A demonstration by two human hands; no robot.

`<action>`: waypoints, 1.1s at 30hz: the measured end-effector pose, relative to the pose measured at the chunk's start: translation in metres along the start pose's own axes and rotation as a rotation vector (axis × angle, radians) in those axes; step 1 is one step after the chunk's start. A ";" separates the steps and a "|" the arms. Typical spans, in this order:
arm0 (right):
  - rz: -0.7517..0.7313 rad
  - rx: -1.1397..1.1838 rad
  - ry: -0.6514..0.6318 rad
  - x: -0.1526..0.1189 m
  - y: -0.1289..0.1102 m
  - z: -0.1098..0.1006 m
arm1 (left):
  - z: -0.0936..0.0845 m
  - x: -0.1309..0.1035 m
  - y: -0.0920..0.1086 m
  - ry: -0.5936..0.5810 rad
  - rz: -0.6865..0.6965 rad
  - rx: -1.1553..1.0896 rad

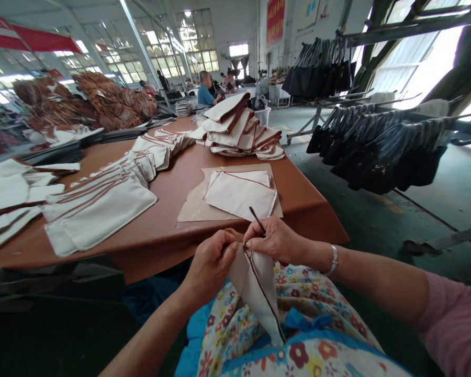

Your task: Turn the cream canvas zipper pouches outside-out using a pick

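Observation:
Over my lap, both hands pinch the upper end of a white fabric piece (255, 288) with a dark brown edge running down it. My left hand (215, 256) is closed on its upper left corner. My right hand (275, 241) grips the same end from the right, and a thin dark stick-like tool (257, 220) juts up from between its fingers. The tool's lower end is hidden by the hand. Just beyond my hands, a few white brown-trimmed pieces (239, 193) lie on a sheet of cardboard (192, 207) on the brown-covered table (172, 209).
A tall pile of white brown-edged pieces (235, 128) stands at the table's back. A fanned row of similar pieces (110, 209) runs along the left. Black pieces hang on a rack (392, 152) to the right. A co-worker in blue (206, 91) sits farther back.

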State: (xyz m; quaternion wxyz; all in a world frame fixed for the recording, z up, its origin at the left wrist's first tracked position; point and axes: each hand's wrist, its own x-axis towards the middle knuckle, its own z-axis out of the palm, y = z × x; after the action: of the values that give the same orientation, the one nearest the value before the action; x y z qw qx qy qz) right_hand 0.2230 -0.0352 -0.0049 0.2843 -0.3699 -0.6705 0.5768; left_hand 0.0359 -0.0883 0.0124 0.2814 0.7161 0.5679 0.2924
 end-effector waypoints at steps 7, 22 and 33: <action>-0.163 -0.107 0.081 -0.003 0.007 0.003 | -0.006 0.003 -0.006 -0.236 -0.214 -0.426; -0.658 -0.344 0.004 -0.013 0.018 -0.004 | 0.008 -0.003 -0.006 -0.198 -0.489 -0.886; -0.779 -0.563 -0.054 -0.015 0.032 -0.013 | 0.009 -0.006 -0.004 -0.224 -0.471 -0.824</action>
State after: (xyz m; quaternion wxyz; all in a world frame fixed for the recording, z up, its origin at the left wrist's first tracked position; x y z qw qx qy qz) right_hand 0.2474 -0.0381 -0.0336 0.3505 -0.1388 -0.8964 0.2330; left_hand 0.0388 -0.0940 0.0024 0.6596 0.4242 0.5175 0.3424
